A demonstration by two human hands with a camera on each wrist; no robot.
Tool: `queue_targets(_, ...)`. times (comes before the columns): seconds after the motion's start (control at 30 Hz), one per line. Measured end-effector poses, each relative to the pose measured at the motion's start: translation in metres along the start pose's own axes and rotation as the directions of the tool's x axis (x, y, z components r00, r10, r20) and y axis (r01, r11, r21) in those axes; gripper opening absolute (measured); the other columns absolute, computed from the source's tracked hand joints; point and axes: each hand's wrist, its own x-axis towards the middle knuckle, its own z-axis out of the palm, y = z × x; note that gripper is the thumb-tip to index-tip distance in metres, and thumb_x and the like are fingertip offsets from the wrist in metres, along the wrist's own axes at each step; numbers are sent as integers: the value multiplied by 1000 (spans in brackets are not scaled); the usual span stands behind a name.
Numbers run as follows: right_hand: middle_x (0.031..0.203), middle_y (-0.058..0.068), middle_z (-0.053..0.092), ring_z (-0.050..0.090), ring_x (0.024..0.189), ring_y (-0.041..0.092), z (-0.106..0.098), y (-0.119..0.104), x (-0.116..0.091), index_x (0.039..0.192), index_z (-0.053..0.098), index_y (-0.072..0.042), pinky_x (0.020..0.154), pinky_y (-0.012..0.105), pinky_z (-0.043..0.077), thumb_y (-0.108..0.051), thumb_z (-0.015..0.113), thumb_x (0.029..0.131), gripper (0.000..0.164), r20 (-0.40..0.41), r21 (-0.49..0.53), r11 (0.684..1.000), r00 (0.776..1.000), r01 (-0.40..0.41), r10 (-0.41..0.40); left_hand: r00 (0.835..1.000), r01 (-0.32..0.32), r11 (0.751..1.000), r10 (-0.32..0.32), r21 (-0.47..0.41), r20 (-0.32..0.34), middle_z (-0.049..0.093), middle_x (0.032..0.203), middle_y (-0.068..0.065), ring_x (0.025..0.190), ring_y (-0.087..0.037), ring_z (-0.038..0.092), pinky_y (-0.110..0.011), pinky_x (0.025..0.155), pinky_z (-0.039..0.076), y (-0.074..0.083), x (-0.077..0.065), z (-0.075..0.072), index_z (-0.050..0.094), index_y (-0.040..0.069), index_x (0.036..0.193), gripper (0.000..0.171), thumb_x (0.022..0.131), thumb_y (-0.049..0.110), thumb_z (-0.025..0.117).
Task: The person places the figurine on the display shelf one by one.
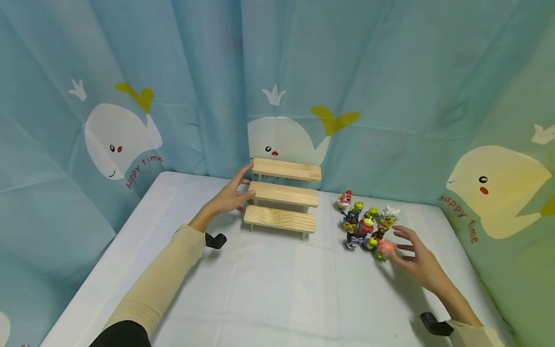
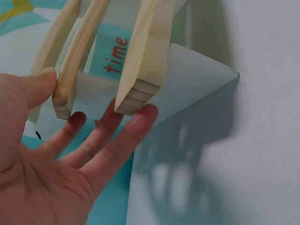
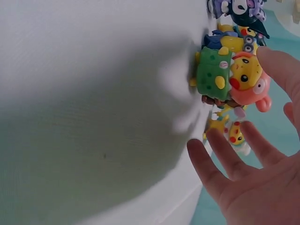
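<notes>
A three-tier wooden display stand (image 1: 283,194) with light planks and pale side panels stands near the back of the table. My left hand (image 1: 230,196) is at its left side, fingers spread. In the left wrist view the thumb (image 2: 44,86) lies against the middle plank, and the fingertips reach the plank ends. On the right, my right hand (image 1: 418,262) is spread beside a group of small toy figures. Nearest to it is a yellow-faced figurine (image 3: 246,72) with a pink hood and green body; the thumb tip is right at the hood, and the other fingers extend loosely below.
Several more figurines cluster behind the pink-hooded one, among them a white-topped figure (image 1: 389,215) and a red-topped figure (image 1: 345,198) at the back. A white cloth (image 1: 277,289) covers the table. Blue whale-print curtains (image 1: 390,96) hang close behind the stand and along both sides.
</notes>
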Motion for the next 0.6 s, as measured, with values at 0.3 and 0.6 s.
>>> queue_targets(0.3,129,32,60,65,93,1,8,6,3,146,46,-4,73,21,59,-3,81,89,67,23,49,998,999,-30,29,997,-71,997,71,3,-13,24,161,-25,86,-30,72,-63,67,60,-4,3,1,12,46,164,79,106,21,61)
queue_targets(0.6,119,26,67,67,88,0,14,7,0,132,57,-4,71,23,60,1,81,87,52,6,30,999,999,-33,32,996,-81,997,80,-13,-31,30,158,-21,87,-34,72,-65,67,59,-8,2,3,16,40,165,77,106,18,61)
